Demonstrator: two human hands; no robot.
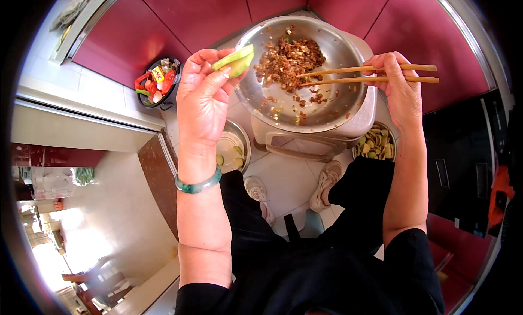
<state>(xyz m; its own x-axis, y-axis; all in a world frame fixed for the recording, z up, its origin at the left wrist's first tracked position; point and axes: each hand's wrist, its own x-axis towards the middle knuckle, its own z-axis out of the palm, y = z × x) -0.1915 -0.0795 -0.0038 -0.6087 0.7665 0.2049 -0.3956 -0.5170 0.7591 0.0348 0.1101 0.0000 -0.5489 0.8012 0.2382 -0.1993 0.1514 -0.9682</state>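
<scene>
My left hand (202, 94) is raised and pinches a pale green vegetable piece (236, 60) just over the left rim of a big steel bowl (332, 105). Brown minced filling (287, 61) lies in the far part of that bowl. My right hand (399, 89) holds a pair of wooden chopsticks (366, 75) at the bowl's right rim. Their tips point left into the filling. The bowl rests on a white stool (305, 143) in front of my knees.
A small steel bowl (234, 151) with a few green pieces stands on the floor left of the stool. A bowl of sliced green pieces (376, 143) sits at its right. A black bin (158, 83) with scraps stands at the left by red cabinet doors (190, 15).
</scene>
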